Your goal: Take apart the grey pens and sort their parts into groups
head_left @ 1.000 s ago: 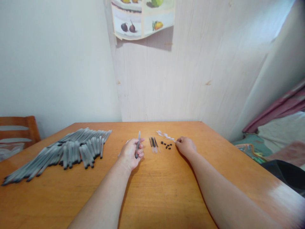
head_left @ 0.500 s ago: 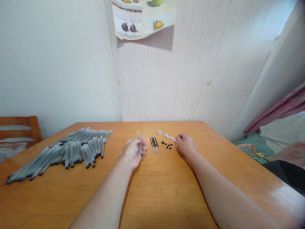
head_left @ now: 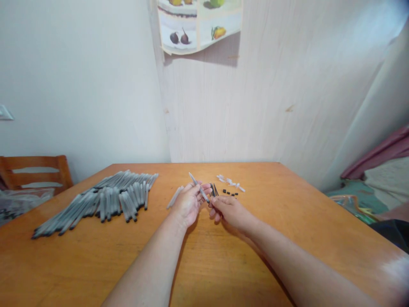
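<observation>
My left hand is closed around a grey pen barrel that points up and away to the left. My right hand is pinched at the barrel's near end, fingertips together; what they hold is too small to make out. Just behind the hands lie a few black refills, several small black end plugs and some clear pen tips. One loose grey pen rests to the left of my left hand.
A big pile of grey pens covers the left part of the wooden table. A wooden chair stands at the far left. A fruit poster hangs on the wall behind. Bedding lies at the right.
My right hand left the clear tips at the back and came left to meet the pen's near end. The left hand tilted the pen. The camera shifted slightly.
</observation>
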Demonstrator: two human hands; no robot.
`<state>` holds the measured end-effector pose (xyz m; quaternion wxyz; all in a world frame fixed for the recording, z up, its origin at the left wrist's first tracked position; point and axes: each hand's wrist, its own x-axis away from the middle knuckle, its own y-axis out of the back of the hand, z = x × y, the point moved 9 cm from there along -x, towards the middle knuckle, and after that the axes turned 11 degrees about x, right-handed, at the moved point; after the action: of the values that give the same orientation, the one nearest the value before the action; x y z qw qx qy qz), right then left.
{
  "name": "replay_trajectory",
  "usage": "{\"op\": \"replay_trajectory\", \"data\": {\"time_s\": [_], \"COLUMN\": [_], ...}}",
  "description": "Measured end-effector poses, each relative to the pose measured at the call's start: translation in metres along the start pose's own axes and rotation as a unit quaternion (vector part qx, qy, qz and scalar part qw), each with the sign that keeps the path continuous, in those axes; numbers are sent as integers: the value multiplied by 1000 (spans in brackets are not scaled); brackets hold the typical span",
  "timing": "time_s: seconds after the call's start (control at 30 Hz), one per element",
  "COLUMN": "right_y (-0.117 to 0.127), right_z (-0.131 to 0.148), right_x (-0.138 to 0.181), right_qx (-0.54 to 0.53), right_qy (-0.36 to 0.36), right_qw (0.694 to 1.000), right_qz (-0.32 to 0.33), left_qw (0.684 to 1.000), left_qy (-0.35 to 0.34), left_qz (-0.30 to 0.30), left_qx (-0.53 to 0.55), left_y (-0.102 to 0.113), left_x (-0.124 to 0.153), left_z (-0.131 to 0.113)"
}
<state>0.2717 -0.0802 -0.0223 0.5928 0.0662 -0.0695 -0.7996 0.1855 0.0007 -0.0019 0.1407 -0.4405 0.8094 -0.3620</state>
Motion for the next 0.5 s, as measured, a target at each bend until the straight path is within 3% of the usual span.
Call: {"op": "replay_trajectory", "data": {"time_s": [0.2, 0.5], "right_y": [-3, 10], "right_z": [2, 6], "right_x": [3, 0], "right_qx": [-102, -143], "right_qy": [-24, -26], "right_qw": [994, 989], "right_qz": [11, -18], "left_qw": [999, 994], "left_qy": [-18, -30], "left_qz": [28, 83], "left_qx": [-14, -60], "left_y": [-7, -17], "left_x": [2, 8], "left_z": [-1, -4]}}
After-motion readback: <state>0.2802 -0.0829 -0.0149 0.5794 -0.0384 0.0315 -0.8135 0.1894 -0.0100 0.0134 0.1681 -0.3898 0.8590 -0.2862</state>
